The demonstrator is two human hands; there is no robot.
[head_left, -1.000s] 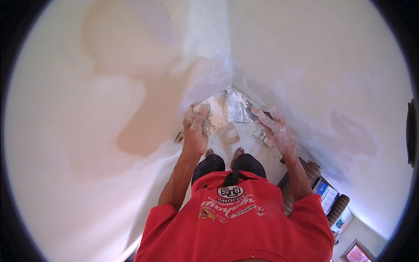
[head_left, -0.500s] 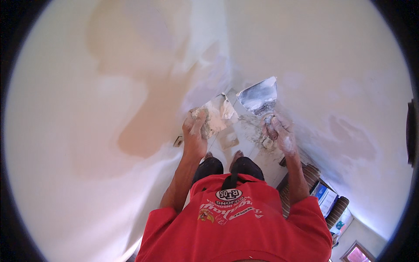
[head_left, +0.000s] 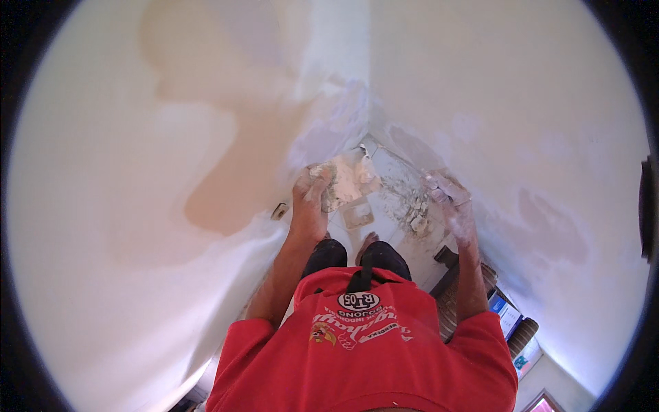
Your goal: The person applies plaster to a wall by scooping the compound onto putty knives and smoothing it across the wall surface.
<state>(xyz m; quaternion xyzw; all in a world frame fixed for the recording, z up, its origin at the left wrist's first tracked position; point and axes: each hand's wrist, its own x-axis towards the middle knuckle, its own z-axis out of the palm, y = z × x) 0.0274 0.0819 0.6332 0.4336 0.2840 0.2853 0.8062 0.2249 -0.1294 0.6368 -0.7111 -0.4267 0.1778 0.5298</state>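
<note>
Fingers of the left hand [head_left: 310,199] curl around the near edge of a flat, plaster-caked board loaded with white putty [head_left: 347,182], so the hand is closed on it from below and behind, with its thumb side smeared in the same white paste. That board serves as the landmark: it sits tilted in front of the person's chest, just below the inside corner where two pale walls meet [head_left: 367,130]. To the right of the board, well apart from it, the right hand [head_left: 453,202] is wrapped shut around the handle of a broad, putty-coated metal scraper blade [head_left: 445,185], whose flat face lies against or just beside the right-hand wall; whether it truly touches the wall I cannot tell. Between the board and the right hand, lower down, a crumbly pile of grey-white plaster debris [head_left: 412,213] lies on the floor. Directly beneath the board is a small square pale tray or tile [head_left: 357,216], and beyond it the person's dark trousers and bare toes show. Left of the board, the left-hand wall carries a large tan unpainted patch [head_left: 233,185] amid whiter filler, with a small switch plate [head_left: 279,211] at its lower edge. Nearest the camera, below the board, is the person's red printed T-shirt [head_left: 357,357], and to its right stands a brown wicker piece of furniture [head_left: 480,281].
</note>
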